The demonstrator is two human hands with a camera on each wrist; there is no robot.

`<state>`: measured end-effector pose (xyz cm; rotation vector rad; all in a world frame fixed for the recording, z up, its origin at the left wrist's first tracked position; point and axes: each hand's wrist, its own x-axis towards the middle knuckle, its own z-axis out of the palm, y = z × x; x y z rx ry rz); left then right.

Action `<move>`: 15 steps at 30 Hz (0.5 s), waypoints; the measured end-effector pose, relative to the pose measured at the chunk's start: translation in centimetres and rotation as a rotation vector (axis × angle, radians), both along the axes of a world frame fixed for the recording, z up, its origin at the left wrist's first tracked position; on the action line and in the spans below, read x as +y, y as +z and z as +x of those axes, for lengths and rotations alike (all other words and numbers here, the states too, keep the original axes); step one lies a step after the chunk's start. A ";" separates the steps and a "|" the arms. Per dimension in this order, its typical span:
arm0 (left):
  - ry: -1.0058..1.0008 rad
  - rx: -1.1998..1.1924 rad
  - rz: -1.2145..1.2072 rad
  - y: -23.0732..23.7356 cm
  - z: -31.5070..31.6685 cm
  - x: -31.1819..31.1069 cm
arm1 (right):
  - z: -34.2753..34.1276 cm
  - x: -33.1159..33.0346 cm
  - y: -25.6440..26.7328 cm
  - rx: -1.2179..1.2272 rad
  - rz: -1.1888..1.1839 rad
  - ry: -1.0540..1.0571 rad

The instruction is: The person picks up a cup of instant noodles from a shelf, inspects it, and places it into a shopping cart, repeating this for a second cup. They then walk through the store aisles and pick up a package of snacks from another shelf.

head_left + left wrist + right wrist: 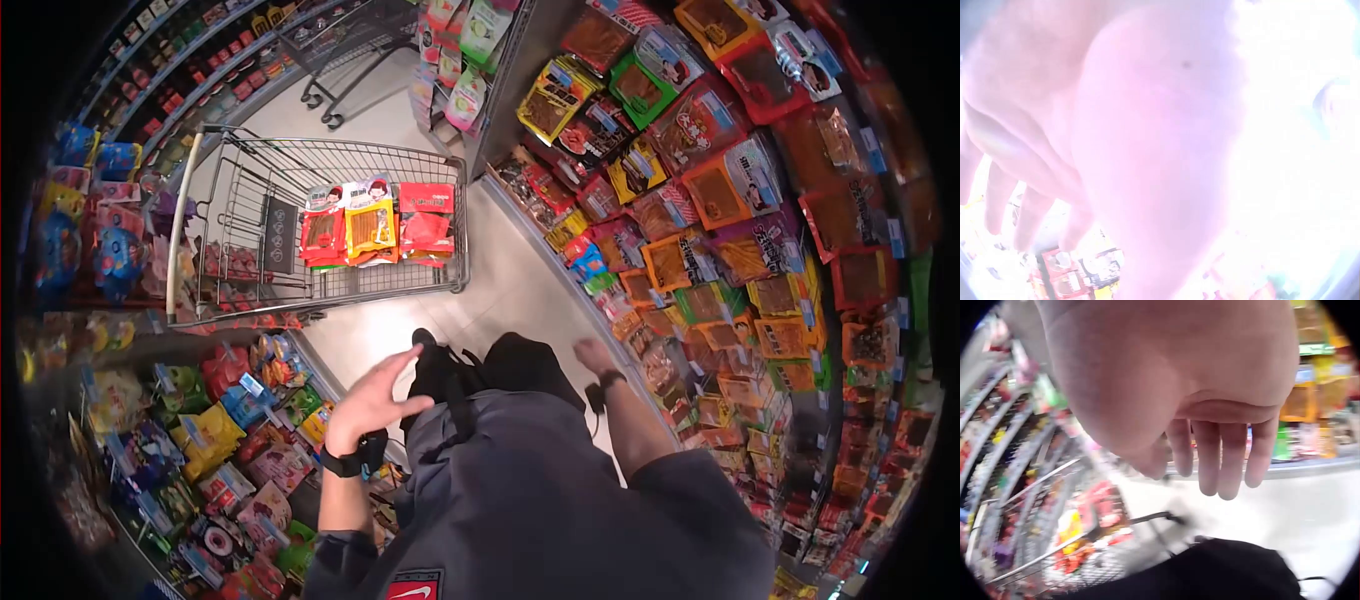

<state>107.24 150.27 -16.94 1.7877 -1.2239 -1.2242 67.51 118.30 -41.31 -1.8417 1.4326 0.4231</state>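
Note:
In the head view my left hand (375, 402) is held out in front of the body, thumb apart from straight fingers, with nothing in it. The left wrist view is washed out, though the spread fingers (1035, 212) show. My right hand (598, 360) hangs low beside the right shelf, and its loosely bent, empty fingers (1227, 459) appear in the right wrist view. Ahead stands a wire shopping cart (330, 296) holding a red snack packet (427, 225), a yellow-and-white packet (371, 225) and another red packet (322, 225).
Packed shelves of bagged snacks (690, 260) line the right side. More colourful bags (210, 430) fill the lower left display. Pale floor (520, 275) runs between the cart and the right shelf. A second cart (345, 75) stands farther off.

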 end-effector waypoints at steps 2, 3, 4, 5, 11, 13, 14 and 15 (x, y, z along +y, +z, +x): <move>-0.014 -0.403 0.210 -1.5 3.9 -1.3 | -8.4 3.2 -0.5 0.195 0.256 -0.543; -0.097 -0.749 0.286 -2.1 5.2 -1.5 | -10.5 5.3 1.1 0.242 0.324 -0.732; -0.147 -0.809 0.310 -2.1 6.6 -2.1 | -12.1 7.1 2.4 0.236 0.359 -0.821; -0.140 -0.641 0.275 -3.0 8.4 -2.7 | -12.3 8.9 4.3 0.173 0.374 -0.902; -0.079 -0.211 0.138 -5.6 13.2 -9.5 | -9.3 11.1 4.2 0.144 0.448 -0.940; -0.072 -0.196 0.175 -6.4 13.9 -11.6 | -4.7 8.4 3.4 0.126 0.459 -0.830; -0.038 -0.164 0.189 -6.7 13.9 -12.5 | -1.8 6.6 3.1 0.089 0.446 -0.759; -0.006 -0.132 0.208 -6.8 14.0 -13.3 | 1.0 4.6 2.3 -0.020 0.407 -0.687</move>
